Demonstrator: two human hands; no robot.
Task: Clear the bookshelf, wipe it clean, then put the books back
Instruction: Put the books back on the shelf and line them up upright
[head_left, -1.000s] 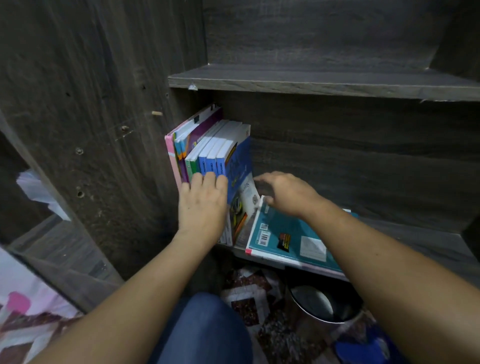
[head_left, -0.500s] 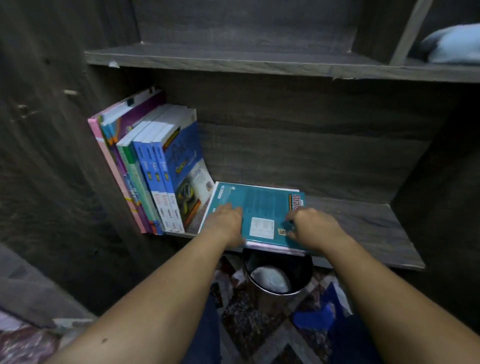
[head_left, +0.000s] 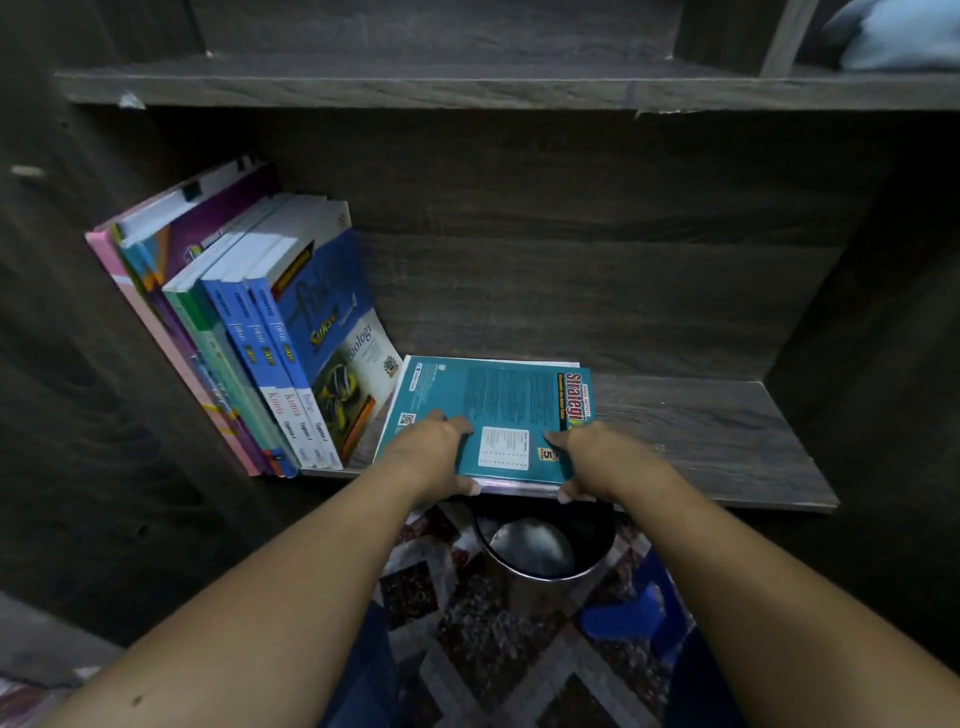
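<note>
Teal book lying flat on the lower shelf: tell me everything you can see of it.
The teal book is a glossy softcover lying flat near the front edge of the lower shelf, right of the leaning books. Its cover shows small print, a white panel, a QR code and red "strategi" lettering along the right side. Pale edges show beneath it. The left hand and right hand grip its near corners, fingers on top.

Both bare forearms reach in from the near edge and angle toward each other at the far middle. Left grip (head_left: 434, 449) clamps the teal book (head_left: 498, 400) at its near left corner, fingers curled on top, thumb under the edge. Right grip (head_left: 589, 457) mirrors it at the near right corner, thumb tucked below.
</note>
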